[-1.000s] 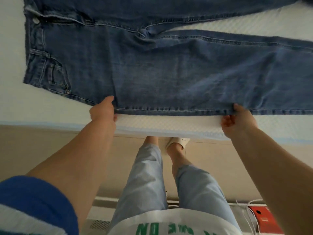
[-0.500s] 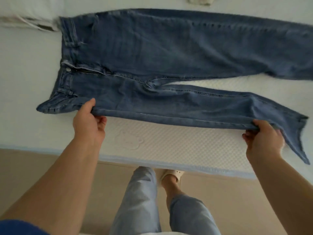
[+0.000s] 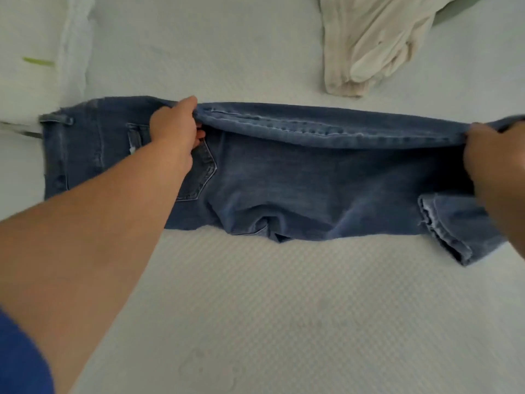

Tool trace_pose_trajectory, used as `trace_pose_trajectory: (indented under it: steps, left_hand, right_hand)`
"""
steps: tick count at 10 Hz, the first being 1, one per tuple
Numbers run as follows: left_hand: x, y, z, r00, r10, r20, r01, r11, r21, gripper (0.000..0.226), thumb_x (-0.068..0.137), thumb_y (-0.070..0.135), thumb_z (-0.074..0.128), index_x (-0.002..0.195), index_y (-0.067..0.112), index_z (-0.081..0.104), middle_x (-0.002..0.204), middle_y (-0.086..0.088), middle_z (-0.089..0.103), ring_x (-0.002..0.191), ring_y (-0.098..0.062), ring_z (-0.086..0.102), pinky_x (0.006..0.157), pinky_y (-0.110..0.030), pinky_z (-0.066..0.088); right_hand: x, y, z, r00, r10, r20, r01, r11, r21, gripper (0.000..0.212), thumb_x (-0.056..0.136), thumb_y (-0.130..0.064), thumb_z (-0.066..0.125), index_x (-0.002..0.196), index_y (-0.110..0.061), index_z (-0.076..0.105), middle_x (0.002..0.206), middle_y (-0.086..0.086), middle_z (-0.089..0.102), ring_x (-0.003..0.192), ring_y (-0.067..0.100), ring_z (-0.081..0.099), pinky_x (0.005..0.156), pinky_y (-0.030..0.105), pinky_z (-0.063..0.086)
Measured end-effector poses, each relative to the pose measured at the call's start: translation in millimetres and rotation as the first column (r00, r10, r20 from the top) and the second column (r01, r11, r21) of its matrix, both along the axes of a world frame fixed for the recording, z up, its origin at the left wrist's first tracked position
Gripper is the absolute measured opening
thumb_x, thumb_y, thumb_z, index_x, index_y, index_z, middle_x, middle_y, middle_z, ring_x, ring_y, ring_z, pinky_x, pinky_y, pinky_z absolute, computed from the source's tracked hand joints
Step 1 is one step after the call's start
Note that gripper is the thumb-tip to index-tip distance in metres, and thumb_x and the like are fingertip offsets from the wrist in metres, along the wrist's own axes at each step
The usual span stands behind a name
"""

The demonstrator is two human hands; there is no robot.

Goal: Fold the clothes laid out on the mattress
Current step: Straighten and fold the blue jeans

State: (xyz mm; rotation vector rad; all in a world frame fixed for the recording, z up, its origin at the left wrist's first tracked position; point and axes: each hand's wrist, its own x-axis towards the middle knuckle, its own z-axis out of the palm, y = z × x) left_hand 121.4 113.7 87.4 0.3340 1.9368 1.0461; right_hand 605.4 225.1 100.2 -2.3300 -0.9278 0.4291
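Since a moment ago, both hands have carried the near leg of the blue denim jeans (image 3: 298,172) over onto the far leg, doubling them lengthwise on the white quilted mattress (image 3: 284,308). Left hand (image 3: 176,129) pinches the folded edge near the back pocket; right hand (image 3: 485,155) grips it near the hem. Beyond the right hand lies a crumpled cream garment (image 3: 366,44); beyond the left, folded white cloth (image 3: 39,61).

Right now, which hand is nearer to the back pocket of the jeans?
Left. The left hand grips the jeans right above the back pocket, partly covering it. The right hand grips the same folded edge far along the leg, near the hem.
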Motion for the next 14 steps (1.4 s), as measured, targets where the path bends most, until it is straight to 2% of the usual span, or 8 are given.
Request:
trace_pose_trajectory:
  steps: [2, 3, 5, 7, 9, 11, 13, 14]
  left_hand:
    - [-1.7, 27.8, -45.2, 0.998, -0.032, -0.061, 0.026, 0.994, -0.102, 0.017, 0.088, 0.035, 0.052, 0.077, 0.022, 0.055, 0.074, 0.003, 0.063, 0.052, -0.008, 0.056, 0.040, -0.015, 0.040]
    - [0.4, 27.6, -40.8, 0.981, -0.170, -0.098, 0.157, 0.980, -0.122, 0.019, 0.086, 0.043, 0.052, 0.078, 0.027, 0.056, 0.077, 0.005, 0.063, 0.058, -0.008, 0.056, 0.048, -0.019, 0.040]
    - [45.3, -1.2, -23.2, 0.784, -0.522, -0.335, 0.505, 0.851, -0.145, 0.041, 0.083, 0.031, 0.063, 0.122, 0.022, 0.060, 0.115, 0.008, 0.060, 0.101, -0.009, 0.056, 0.090, -0.023, 0.041]
    - [115.7, -75.2, -10.6, 0.257, -0.814, -0.520, 0.779, 0.493, -0.387, 0.045, 0.069, 0.040, 0.074, 0.109, 0.022, 0.067, 0.111, -0.004, 0.059, 0.109, -0.027, 0.051, 0.094, -0.038, 0.035]
    - [115.6, -135.3, -17.8, -0.004, -0.705, -0.709, 0.771, 0.450, -0.451, 0.047, 0.049, 0.022, 0.087, 0.092, 0.014, 0.069, 0.103, -0.017, 0.056, 0.098, -0.039, 0.053, 0.081, -0.053, 0.039]
    - [147.0, -138.4, -5.9, -0.013, -0.758, -0.652, 0.882, 0.299, -0.365, 0.033, 0.066, 0.009, 0.077, 0.098, 0.007, 0.071, 0.090, -0.013, 0.060, 0.083, -0.035, 0.057, 0.074, -0.046, 0.046]
    - [206.9, -121.7, -21.2, -0.050, -0.790, -0.611, 0.857, 0.280, -0.432, 0.047, 0.073, 0.023, 0.073, 0.118, 0.013, 0.064, 0.103, -0.013, 0.057, 0.096, -0.035, 0.051, 0.085, -0.043, 0.038]
    - [227.6, -124.1, -31.7, -0.044, -0.811, -0.584, 0.776, 0.341, -0.531, 0.047, 0.073, 0.028, 0.075, 0.117, 0.014, 0.065, 0.106, -0.016, 0.054, 0.099, -0.038, 0.047, 0.088, -0.046, 0.038]
  right_hand:
    - [-85.4, -62.3, -50.1, 0.941, 0.332, 0.061, -0.282, 0.872, -0.401, 0.066, 0.078, -0.068, 0.039, 0.093, -0.008, 0.061, 0.100, 0.021, 0.062, 0.087, 0.041, 0.058, 0.086, 0.050, 0.046]
    - [-81.1, -66.1, -52.9, 0.855, 0.505, 0.119, -0.395, 0.783, -0.481, 0.061, 0.081, -0.065, 0.049, 0.086, -0.006, 0.061, 0.082, 0.018, 0.062, 0.065, 0.031, 0.054, 0.068, 0.038, 0.042]
    - [-84.7, -93.3, -26.3, 0.603, 0.784, 0.148, -0.552, 0.544, -0.632, 0.051, 0.077, -0.051, 0.058, 0.104, -0.008, 0.061, 0.111, 0.023, 0.059, 0.102, 0.040, 0.055, 0.090, 0.047, 0.045]
    - [-65.7, -176.5, -5.0, 0.342, 0.917, 0.205, -0.491, 0.361, -0.793, 0.065, 0.073, -0.066, 0.058, 0.121, -0.021, 0.053, 0.152, 0.009, 0.019, 0.141, 0.024, 0.002, 0.108, 0.050, -0.010]
    - [-33.9, -205.7, -5.3, 0.776, 0.597, 0.204, -0.410, 0.723, -0.557, 0.095, 0.062, -0.063, 0.070, 0.137, -0.017, 0.032, 0.156, 0.009, 0.002, 0.143, 0.030, 0.001, 0.113, 0.054, 0.011]
    - [-24.3, -224.0, -10.7, 0.736, 0.662, 0.143, -0.478, 0.657, -0.582, 0.124, 0.063, -0.055, 0.077, 0.149, -0.016, -0.003, 0.152, 0.011, 0.015, 0.140, 0.033, 0.017, 0.111, 0.052, 0.023]
    - [7.4, -236.4, -35.4, 0.530, 0.825, 0.199, -0.528, 0.504, -0.684, 0.073, 0.085, -0.041, 0.058, 0.146, -0.022, 0.025, 0.155, 0.003, 0.020, 0.144, 0.024, 0.011, 0.114, 0.051, 0.011]
    - [30.7, -220.0, -26.9, 0.827, 0.559, 0.054, -0.531, 0.809, -0.252, 0.018, 0.088, -0.028, 0.051, 0.101, -0.028, 0.063, 0.099, -0.001, 0.067, 0.098, 0.027, 0.057, 0.081, 0.036, 0.039]
